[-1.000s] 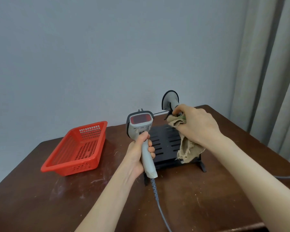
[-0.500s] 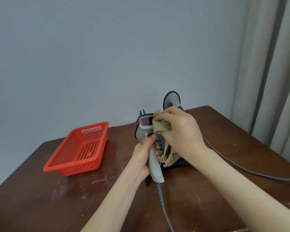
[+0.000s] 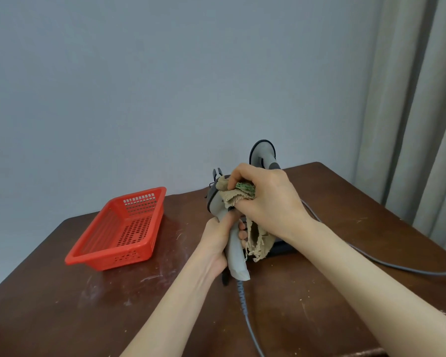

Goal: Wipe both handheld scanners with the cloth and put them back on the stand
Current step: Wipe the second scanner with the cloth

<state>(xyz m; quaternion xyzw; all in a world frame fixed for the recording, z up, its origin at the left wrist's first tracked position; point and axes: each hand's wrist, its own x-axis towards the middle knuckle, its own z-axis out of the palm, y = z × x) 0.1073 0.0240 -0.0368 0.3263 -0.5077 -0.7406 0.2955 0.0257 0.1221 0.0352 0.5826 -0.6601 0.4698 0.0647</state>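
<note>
Both hands are busy. My left hand [image 3: 216, 238] grips the grey handheld scanner [image 3: 234, 258] by its handle, upright above the table [image 3: 62, 305]. My right hand [image 3: 267, 202] bunches the tan cloth [image 3: 233, 196] against the scanner's head. I judge this to be the wiping of one scanner. The other scanner [image 3: 264, 153] stands behind, by the black stand [image 3: 281, 249]. Next I should work the cloth down the handle, then seat this scanner on the stand.

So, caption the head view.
Left hand holds a scanner; right hand presses a cloth to its head.
</note>
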